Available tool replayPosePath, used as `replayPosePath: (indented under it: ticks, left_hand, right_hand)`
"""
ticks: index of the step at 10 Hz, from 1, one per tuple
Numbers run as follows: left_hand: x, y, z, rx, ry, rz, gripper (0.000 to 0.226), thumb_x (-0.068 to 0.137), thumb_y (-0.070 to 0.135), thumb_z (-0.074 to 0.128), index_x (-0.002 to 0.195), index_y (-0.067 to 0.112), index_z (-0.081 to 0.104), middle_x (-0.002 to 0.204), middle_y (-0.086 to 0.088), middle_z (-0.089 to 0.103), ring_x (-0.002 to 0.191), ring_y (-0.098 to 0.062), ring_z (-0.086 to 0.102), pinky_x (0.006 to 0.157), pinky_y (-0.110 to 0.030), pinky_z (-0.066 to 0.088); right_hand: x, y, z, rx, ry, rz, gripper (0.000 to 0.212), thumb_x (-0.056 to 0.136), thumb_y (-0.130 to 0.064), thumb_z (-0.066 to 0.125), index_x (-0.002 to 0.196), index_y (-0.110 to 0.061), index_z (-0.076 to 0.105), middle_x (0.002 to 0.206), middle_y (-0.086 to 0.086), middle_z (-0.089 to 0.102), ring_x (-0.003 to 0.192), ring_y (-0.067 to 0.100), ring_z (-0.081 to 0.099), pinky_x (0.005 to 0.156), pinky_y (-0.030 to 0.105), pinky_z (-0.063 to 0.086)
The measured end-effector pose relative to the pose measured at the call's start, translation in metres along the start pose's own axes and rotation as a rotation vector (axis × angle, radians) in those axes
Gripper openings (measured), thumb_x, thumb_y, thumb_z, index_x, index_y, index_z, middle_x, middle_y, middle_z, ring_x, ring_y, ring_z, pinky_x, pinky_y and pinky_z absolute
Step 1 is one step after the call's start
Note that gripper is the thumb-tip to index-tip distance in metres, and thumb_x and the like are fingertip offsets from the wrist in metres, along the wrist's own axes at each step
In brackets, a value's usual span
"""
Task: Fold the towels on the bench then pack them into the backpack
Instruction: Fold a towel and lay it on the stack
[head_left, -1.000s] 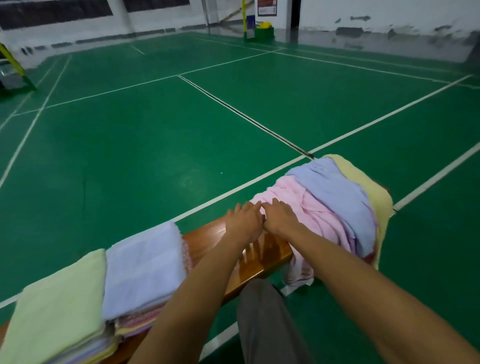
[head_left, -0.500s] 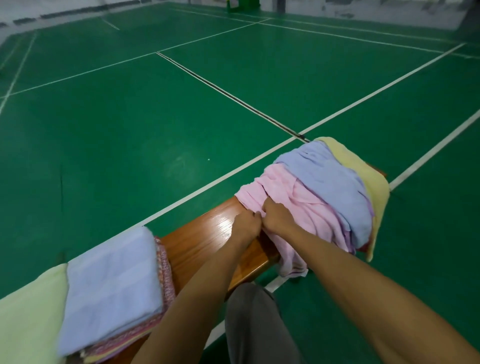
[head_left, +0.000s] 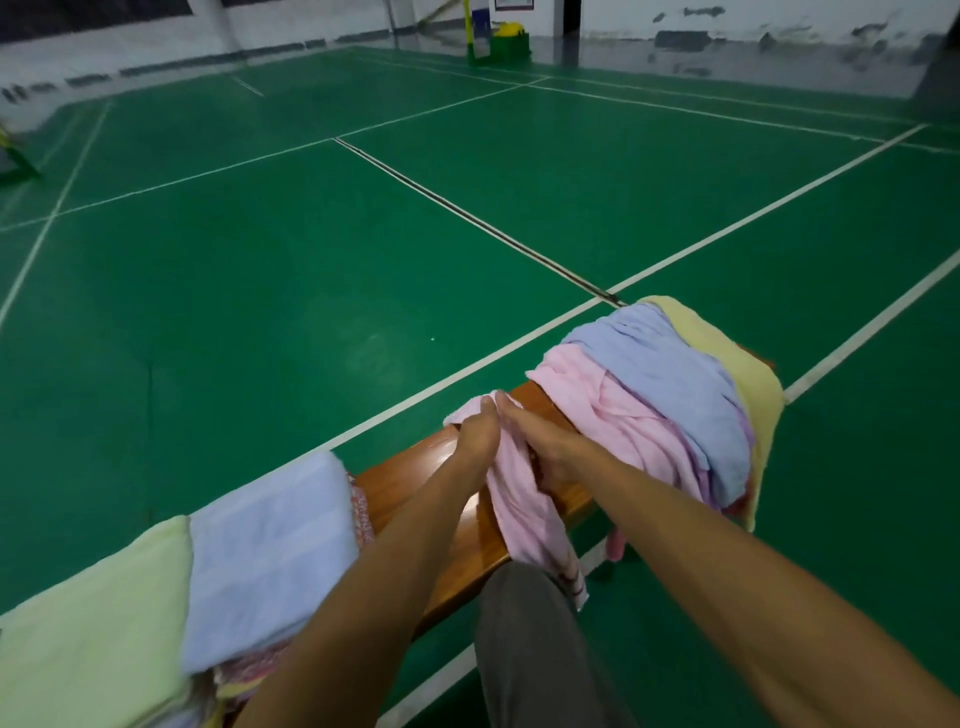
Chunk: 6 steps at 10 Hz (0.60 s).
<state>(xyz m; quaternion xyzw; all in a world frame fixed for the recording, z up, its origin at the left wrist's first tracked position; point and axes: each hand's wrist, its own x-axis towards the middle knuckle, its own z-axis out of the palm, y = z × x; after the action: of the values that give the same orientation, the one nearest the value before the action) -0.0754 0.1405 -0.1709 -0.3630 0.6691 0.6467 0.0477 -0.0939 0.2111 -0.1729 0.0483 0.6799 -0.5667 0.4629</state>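
Both hands, left hand (head_left: 475, 434) and right hand (head_left: 553, 449), grip the pink towel (head_left: 519, 499) mid-bench (head_left: 415, 478); spread its 2 corners flat before folding.

The bench (head_left: 415, 475) is glossy varnished wood, the pink towel (head_left: 524, 499) soft matt terry cloth.

No text, label, brand or number is showing clearly enough to read. A framed notice (head_left: 514, 4) is hanging on the far wall, cut off by the top edge, and its print is too small and blurred to make out. The towels and the bench are bearing no visible lettering.
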Motion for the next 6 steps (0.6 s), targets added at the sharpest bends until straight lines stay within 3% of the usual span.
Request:
replayPosePath:
  ticks: [1, 2, 3, 4, 5, 6]
  left_hand:
    - [-0.009, 0.007, -0.019, 0.040, 0.068, 0.155, 0.042, 0.110, 0.035, 0.035, 0.113, 0.003, 0.062, 0.094, -0.010, 0.066, 0.088, -0.024, 0.062, 0.081, -0.033, 0.051]
    - [-0.014, 0.016, -0.043, -0.044, 0.156, 0.248, 0.044, 0.105, 0.036, 0.049, 0.076, 0.005, 0.060, 0.067, -0.006, 0.057, 0.063, -0.020, 0.050, 0.047, -0.023, 0.038]
    - [-0.034, 0.036, -0.051, -0.171, 0.184, 0.293, 0.042, 0.103, 0.033, 0.055, 0.073, 0.005, 0.061, 0.064, -0.005, 0.057, 0.058, -0.018, 0.050, 0.044, -0.020, 0.038]
    - [-0.046, 0.047, -0.055, -0.283, 0.068, 0.297, 0.033, 0.098, 0.036, 0.064, 0.102, 0.004, 0.071, 0.092, -0.013, 0.074, 0.074, -0.019, 0.068, 0.064, -0.026, 0.053]
    - [-0.060, 0.048, -0.068, -0.351, 0.027, 0.331, 0.028, 0.098, 0.026, 0.063, 0.114, 0.004, 0.068, 0.109, -0.018, 0.073, 0.087, -0.025, 0.070, 0.070, -0.032, 0.056]
    - [-0.067, 0.063, -0.090, -0.442, 0.078, 0.427, 0.022, 0.105, 0.023, 0.051, 0.108, 0.009, 0.068, 0.101, -0.013, 0.072, 0.081, -0.023, 0.067, 0.066, -0.033, 0.058]
  right_hand:
    - [-0.008, -0.009, 0.023, -0.636, 0.300, -0.119, 0.034, 0.101, -0.031, 0.042, 0.106, -0.006, 0.065, 0.094, 0.018, 0.067, 0.079, 0.031, 0.065, 0.096, 0.041, 0.052]
    - [-0.022, -0.040, 0.023, -0.092, 0.416, -0.244, 0.033, 0.096, -0.035, 0.061, 0.113, -0.008, 0.069, 0.108, 0.016, 0.070, 0.083, 0.024, 0.062, 0.075, 0.030, 0.054]
    - [-0.057, -0.066, 0.007, 0.179, 0.495, -0.417, 0.040, 0.103, -0.036, 0.052, 0.121, -0.002, 0.063, 0.103, 0.012, 0.063, 0.090, 0.028, 0.060, 0.074, 0.029, 0.046]
    - [-0.073, -0.075, 0.029, 0.084, 0.395, -0.360, 0.043, 0.106, -0.032, 0.047, 0.120, 0.007, 0.059, 0.106, 0.025, 0.065, 0.095, 0.025, 0.058, 0.087, 0.041, 0.052]
    - [-0.086, -0.087, 0.026, -0.082, 0.353, -0.403, 0.040, 0.097, -0.033, 0.065, 0.114, 0.003, 0.065, 0.108, 0.024, 0.071, 0.083, 0.023, 0.067, 0.080, 0.039, 0.061]
    - [-0.094, -0.108, 0.021, 0.238, 0.327, -0.538, 0.042, 0.095, -0.037, 0.068, 0.112, 0.001, 0.067, 0.106, 0.020, 0.073, 0.078, 0.026, 0.067, 0.073, 0.038, 0.059]
